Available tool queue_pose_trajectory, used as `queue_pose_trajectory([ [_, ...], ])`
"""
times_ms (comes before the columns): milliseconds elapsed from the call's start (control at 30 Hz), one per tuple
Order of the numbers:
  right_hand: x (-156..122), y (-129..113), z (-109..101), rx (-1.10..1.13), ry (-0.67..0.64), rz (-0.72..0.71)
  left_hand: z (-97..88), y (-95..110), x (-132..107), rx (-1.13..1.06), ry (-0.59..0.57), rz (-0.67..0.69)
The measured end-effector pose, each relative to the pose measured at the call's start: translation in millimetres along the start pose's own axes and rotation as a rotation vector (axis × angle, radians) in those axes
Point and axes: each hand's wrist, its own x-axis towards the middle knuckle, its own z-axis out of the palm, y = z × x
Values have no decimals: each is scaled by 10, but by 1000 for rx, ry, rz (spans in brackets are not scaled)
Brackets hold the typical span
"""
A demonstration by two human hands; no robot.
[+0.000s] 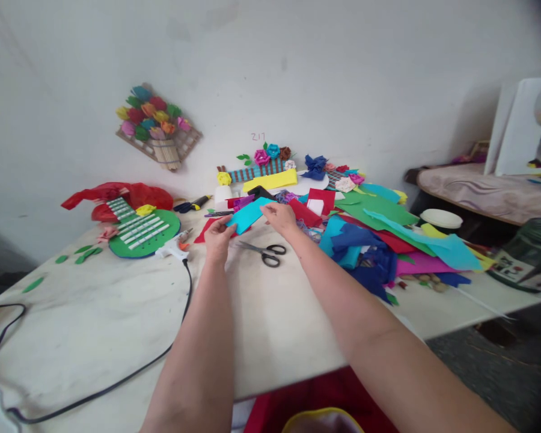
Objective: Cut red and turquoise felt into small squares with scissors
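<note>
A strip of turquoise paper [249, 215] is stretched between my two hands above the table. My left hand [219, 238] pinches its lower left end, and my right hand [279, 218] grips the upper right end. Beneath the strip, a piece of red paper [202, 233] lies partly hidden by my left hand. Black-handled scissors [270, 255] rest on the table just below the strip, blades pointing left. To the left of my left hand sits a white glue gun [175, 246] with a black cord.
A green guitar-shaped craft [144, 240] lies at the left, near loose green paper leaves [88, 255]. Coloured paper sheets [374, 210] and blue scraps [365, 246] are heaped at the right. A glass jar [527, 258] stands at the right edge. The cord [130, 374] crosses the table's left part.
</note>
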Motion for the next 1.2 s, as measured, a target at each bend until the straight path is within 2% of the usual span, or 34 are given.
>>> queue_pose_trajectory([
  [200, 22, 111, 324, 543, 132, 176, 6, -17, 4, -23, -13, 21],
  [367, -56, -75, 323, 1077, 271, 439, 6, -33, 22, -19, -12, 45],
  [433, -75, -137, 290, 1246, 232, 569, 11, -35, 24, -21, -9, 47],
  [533, -91, -186, 257, 1387, 49, 682, 29, -30, 13, -22, -16, 49],
  [633, -105, -218, 260, 1453, -138, 667, 51, -27, -4, -33, -51, 45],
  [733, -116, -240, 287, 1451, -225, 640, 66, -28, -16, -25, -92, 61],
  [933, -110, -206, 326, 1298, -144, 692, 78, -21, -26, 2, -127, 66],
  [1200, -113, -180, 355, 1248, -156, 685, 65, -53, 1, -117, -134, 75],
])
